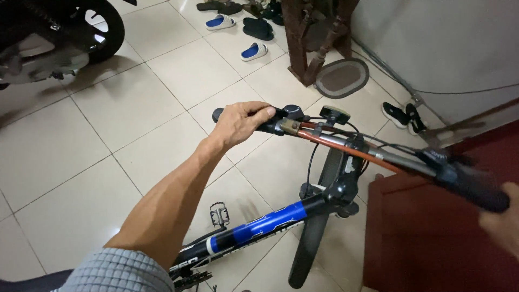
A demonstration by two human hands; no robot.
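blue and black bike frame [259, 224] leans over a pale tiled floor [135, 108], its front wheel [313, 238] down between the tiles and a dark red door [432, 238]. the left hand [243, 123] is closed around the left handlebar grip [219, 114], fingers wrapped over the top. the right hand [500, 224], at the frame's edge and blurred, sits by the right handlebar grip [478, 189]; whether it has closed on it cannot be told. sandals [238, 35], a mat [341, 77] and a motorbike [48, 38] lie beyond.
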